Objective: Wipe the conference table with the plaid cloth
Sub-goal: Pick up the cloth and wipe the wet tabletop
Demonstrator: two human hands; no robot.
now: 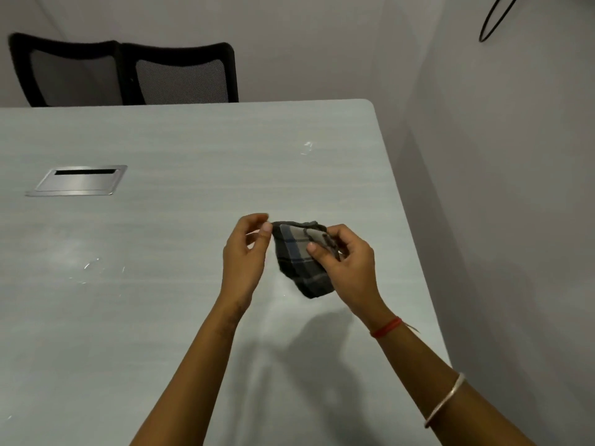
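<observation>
A: Where's the plaid cloth [299, 262] right now?

B: Just right of the frame's centre, held up off the conference table [193, 149], bunched into a small folded wad. It droops below the fingers, so I'd judge it light, soft and limp, with no stiffness of its own.

A: And the hands?

B: The right hand [349, 265] is pinching the cloth's upper right part between thumb and fingers. The left hand [246, 252] sits at the cloth's upper left corner, thumb and forefinger closed on the edge there, or very nearly; contact is hard to make out.

A: How should it be taken for wiping?

B: Probably flattened into a pad under one palm, since a pinched corner would just trail. It shouldn't slip or break, but it may bunch up under pressure.

A: What's around it?

B: Pale smudges on the tabletop at lower left and upper right of the cloth. A metal cable hatch [77, 181] at left, two black mesh chairs [128, 72] upper left, and a grey wall at right.
</observation>
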